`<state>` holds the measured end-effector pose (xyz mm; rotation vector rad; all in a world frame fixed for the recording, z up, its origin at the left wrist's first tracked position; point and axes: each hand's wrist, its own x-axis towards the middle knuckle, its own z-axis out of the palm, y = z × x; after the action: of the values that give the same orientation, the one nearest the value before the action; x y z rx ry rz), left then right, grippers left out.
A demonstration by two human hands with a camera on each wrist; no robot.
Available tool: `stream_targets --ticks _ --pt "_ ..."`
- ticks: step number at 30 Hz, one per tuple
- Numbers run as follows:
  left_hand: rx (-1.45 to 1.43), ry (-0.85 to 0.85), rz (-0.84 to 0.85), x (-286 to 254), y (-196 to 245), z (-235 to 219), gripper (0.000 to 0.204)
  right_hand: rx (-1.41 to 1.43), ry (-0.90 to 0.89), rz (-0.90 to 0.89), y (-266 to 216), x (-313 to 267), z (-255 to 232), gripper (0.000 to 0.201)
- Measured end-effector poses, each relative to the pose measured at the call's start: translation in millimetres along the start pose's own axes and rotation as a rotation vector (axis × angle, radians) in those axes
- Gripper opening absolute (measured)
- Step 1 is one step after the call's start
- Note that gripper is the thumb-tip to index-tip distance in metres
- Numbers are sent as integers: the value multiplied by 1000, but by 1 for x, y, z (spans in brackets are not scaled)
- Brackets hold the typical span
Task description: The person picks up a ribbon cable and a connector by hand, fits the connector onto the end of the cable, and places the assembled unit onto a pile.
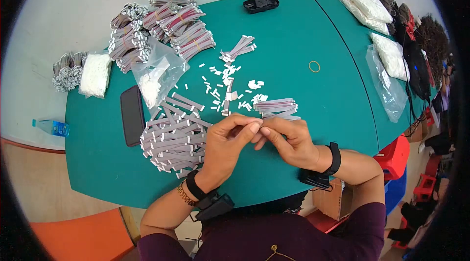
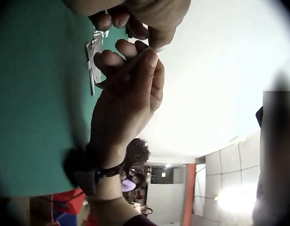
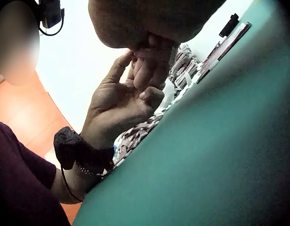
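Note:
My left hand (image 1: 226, 141) and right hand (image 1: 294, 144) meet fingertip to fingertip above the near part of the green table. Thumbs and forefingers pinch together on a small pale piece (image 2: 159, 48), whose edge peeks out in the left wrist view; fingers cover most of it, and I cannot tell its kind. Left of the left hand lies a loose heap of flat grey ribbon cables (image 1: 171, 141) with white ends. Just beyond the fingertips is a neater stack of ribbon cables (image 1: 276, 106). Small white pieces (image 1: 214, 90) are scattered farther back.
Bundled ribbon cables (image 1: 178, 18) are piled at the back left, near a clear bag (image 1: 159, 72) of white pieces. A dark phone (image 1: 132, 115) lies left of the heap. A black case (image 1: 261, 4), a rubber band (image 1: 314, 66) and white packets (image 1: 390, 57) are farther off.

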<state>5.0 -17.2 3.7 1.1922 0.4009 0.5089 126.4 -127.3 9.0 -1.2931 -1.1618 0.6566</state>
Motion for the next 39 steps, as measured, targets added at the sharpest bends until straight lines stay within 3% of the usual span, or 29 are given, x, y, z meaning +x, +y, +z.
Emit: stream_targets --ticks 2,11,17,20,23,29,35,39 --pt "-101 -14 -92 1 6 1 11 6 -12 23 0 0 -1 13" --pt "229 -2 85 4 -1 -6 9 170 -61 216 1 1 -7 18" --pt "195 -20 36 4 -1 -8 8 211 -94 251 0 2 -6 17" --pt "386 15 175 5 -1 -9 7 312 -79 335 -1 4 -6 17" --pt "174 -15 54 5 -1 -6 9 330 -102 359 3 4 -10 17" --pt "172 -29 -11 9 7 -6 17 395 -69 435 4 9 -15 18" --pt "137 -39 15 9 0 -8 10 342 -100 394 5 6 -11 19" --pt "312 2 87 8 -7 -12 7 298 -100 383 8 3 -8 19"
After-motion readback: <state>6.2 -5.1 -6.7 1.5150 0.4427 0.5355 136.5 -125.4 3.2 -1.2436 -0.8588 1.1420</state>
